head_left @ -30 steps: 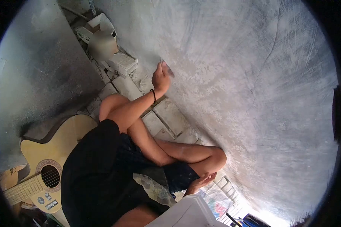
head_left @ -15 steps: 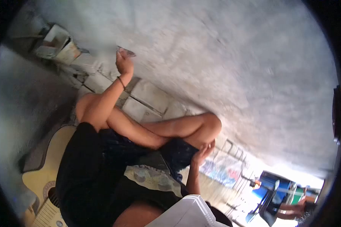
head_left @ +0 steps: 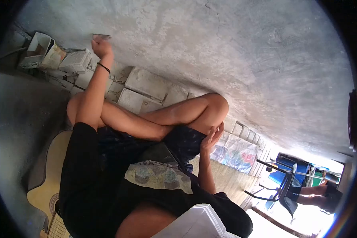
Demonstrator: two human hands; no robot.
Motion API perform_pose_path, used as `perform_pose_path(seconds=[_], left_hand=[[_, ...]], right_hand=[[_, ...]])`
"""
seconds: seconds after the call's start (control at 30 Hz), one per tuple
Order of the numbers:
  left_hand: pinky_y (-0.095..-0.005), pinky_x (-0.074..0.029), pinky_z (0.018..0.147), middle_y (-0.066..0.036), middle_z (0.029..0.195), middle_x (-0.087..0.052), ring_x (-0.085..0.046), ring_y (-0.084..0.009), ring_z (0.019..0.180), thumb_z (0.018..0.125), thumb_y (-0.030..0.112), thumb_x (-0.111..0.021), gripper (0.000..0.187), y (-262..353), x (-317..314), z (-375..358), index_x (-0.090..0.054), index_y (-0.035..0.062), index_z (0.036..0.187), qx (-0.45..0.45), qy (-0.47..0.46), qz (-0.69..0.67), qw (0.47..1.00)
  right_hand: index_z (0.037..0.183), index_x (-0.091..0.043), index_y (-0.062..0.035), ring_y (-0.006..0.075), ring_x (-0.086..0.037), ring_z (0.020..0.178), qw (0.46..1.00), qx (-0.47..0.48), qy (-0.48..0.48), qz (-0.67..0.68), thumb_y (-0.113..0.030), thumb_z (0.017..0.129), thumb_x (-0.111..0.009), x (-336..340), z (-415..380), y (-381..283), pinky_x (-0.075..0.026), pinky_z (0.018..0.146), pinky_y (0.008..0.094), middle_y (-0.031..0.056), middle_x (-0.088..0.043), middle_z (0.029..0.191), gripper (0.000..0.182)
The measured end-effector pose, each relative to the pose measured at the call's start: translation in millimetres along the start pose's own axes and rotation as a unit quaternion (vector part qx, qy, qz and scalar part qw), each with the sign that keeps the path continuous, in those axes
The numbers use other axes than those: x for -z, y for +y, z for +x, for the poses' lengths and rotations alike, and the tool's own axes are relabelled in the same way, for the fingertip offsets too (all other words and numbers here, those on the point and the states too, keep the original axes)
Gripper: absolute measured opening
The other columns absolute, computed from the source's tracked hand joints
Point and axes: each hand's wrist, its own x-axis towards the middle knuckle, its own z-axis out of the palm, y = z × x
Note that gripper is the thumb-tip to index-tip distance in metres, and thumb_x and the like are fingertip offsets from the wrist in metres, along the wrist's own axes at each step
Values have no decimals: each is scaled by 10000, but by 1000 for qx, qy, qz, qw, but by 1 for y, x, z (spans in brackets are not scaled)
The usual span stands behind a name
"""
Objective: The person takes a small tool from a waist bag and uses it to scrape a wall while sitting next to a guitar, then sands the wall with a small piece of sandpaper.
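Observation:
My left hand (head_left: 102, 47), with a dark band on the wrist, is closed around a thin, flat scraper (head_left: 102, 36). The blade lies at or very near the rough grey wall (head_left: 210, 51); its handle is hidden in my fist. My right hand (head_left: 212, 137) rests on my bent knee (head_left: 216, 109), fingers stretched out and holding nothing. My legs are crossed in front of me.
Pale blocks (head_left: 146, 83) line the wall's foot. A worn container (head_left: 39, 49) stands at far left. A guitar (head_left: 45, 194) lies beside me at lower left. At right are a printed sheet (head_left: 242, 152), a black chair (head_left: 283, 190) and another person's limbs (head_left: 311, 194).
My left hand and the scraper have moved up and left along the wall. The view has shifted slightly. My right hand stays on the knee.

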Motion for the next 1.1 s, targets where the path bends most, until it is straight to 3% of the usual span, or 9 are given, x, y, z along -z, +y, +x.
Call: perform_pose_path(seconds=[0.07, 0.33, 0.43, 0.47, 0.5, 0.6, 0.7, 1.0, 1.1], left_hand=[[-518, -443, 806, -283, 969, -636, -592, -480, 884, 1046, 368, -363, 479, -24, -5, -1, -524, -59, 902, -109, 9, 105, 988], [-512, -442, 822, -266, 952, -640, -592, -467, 901, 1041, 382, -386, 462, -17, -7, -7, -553, -41, 956, -60, -20, -2, 998], [-480, -457, 809, -226, 928, -651, -613, -425, 900, 1044, 378, -394, 440, 3, -4, -46, -553, -16, 931, -141, -23, 91, 985], [-459, -463, 810, -209, 934, -658, -621, -405, 899, 1045, 380, -399, 428, -14, -8, -32, -558, -4, 941, -51, -46, 46, 997], [-450, -465, 812, -209, 946, -660, -627, -395, 904, 1046, 391, -394, 427, 13, -4, -44, -553, 10, 940, -76, -32, 54, 995], [-475, -471, 881, -246, 1114, -632, -601, -427, 1028, 1036, 387, -392, 448, -28, -15, 1, -586, 11, 1184, -108, 83, 102, 985], [-518, -462, 765, -245, 955, -655, -614, -461, 909, 1031, 376, -414, 387, 22, -1, -45, -574, 24, 1030, -94, -30, 99, 990], [-485, -456, 672, -202, 778, -616, -597, -430, 747, 1046, 350, -412, 361, 34, -4, -41, -530, 30, 927, -130, -19, 64, 989], [-393, -444, 660, -158, 728, -575, -564, -301, 669, 1050, 364, -432, 380, 39, 0, -9, -536, 20, 928, -131, 6, 54, 990]], right_hand=[[1451, -367, 11, 323, -495, 1245, 1000, -10, 7, -5, -387, 1010, -483, 0, 0, -2, -377, 1060, 412, 224, -417, 1433, 605], [1452, -373, 0, 308, -456, 1286, 1000, 8, 5, 5, -387, 1012, -485, 0, 0, 8, -369, 1066, 419, 217, -392, 1447, 596], [1454, -382, -18, 319, -434, 1306, 999, -40, 2, 18, -376, 1011, -492, 0, -1, 9, -346, 1089, 429, 205, -356, 1484, 580], [1457, -387, -35, 332, -393, 1342, 999, -6, -27, -39, -349, 1009, -493, 12, -4, 21, -319, 1112, 437, 194, -333, 1510, 558], [1459, -389, -40, 341, -353, 1373, 978, 35, -57, -196, -322, 1000, -501, 34, -7, 65, -301, 1126, 439, 194, -307, 1531, 550], [1490, -303, -4, 325, -440, 1300, 999, -28, -23, 35, -465, 982, -544, 8, -2, 30, -385, 1065, 423, 198, -394, 1469, 727], [1480, -313, 4, 333, -444, 1284, 999, 9, -27, 28, -535, 987, -489, 0, -2, 13, -379, 1056, 442, 217, -401, 1445, 752], [1452, -351, 33, 366, -461, 1260, 998, 50, -3, -42, -615, 982, -417, 1, 5, 26, -372, 1045, 463, 254, -412, 1427, 803], [1449, -365, 25, 355, -439, 1281, 999, 22, 3, -26, -624, 979, -408, 2, 3, 19, -373, 1043, 457, 242, -413, 1424, 802]])
